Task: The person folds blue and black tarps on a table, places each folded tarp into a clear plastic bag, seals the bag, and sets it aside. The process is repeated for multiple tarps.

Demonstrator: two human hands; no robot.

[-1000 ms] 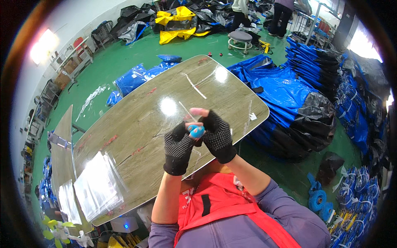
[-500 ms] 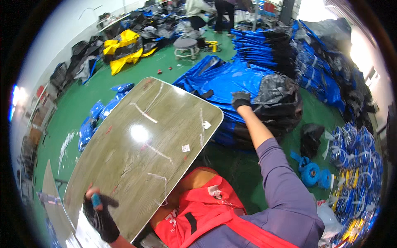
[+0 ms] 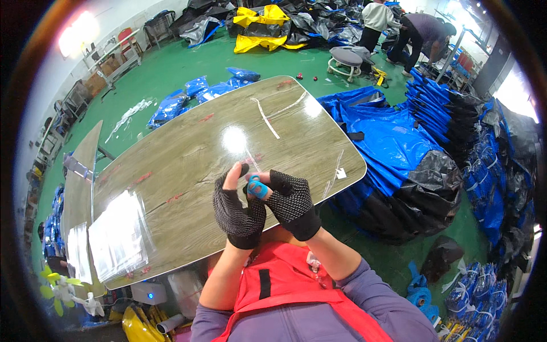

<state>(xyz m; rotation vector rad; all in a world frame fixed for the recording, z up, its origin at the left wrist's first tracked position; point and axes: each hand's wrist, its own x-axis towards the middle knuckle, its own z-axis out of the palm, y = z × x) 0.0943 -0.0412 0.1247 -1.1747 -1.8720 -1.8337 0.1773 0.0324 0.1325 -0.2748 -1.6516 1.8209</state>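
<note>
My left hand [image 3: 236, 211] and my right hand [image 3: 292, 202] meet in front of my chest, above the wood-grain tabletop [image 3: 194, 154]. Each wears a black dotted glove that leaves some fingertips bare. A blue finger band [image 3: 258, 187] sits where the hands meet, with my right fingers closed on it. Whose finger it circles is hidden by overlap. My left fingers curl inward, the bare thumb upright; whatever they grip cannot be made out. Left of the hands, a stack of clear plastic bags [image 3: 121, 235] lies on the tabletop, shiny with glare.
A blue and black tarpaulin heap [image 3: 393, 148] stands beyond the table's right end. Blue packages [image 3: 171, 108] lie on the green floor behind it. A grey stool [image 3: 346, 57] and two people [image 3: 419, 34] are farther back. Blue tape rolls [image 3: 420, 296] lie lower right.
My right hand has left the blue tarpaulin and come to my chest. My left hand has moved in from the table's left side to meet it. The view has swung left.
</note>
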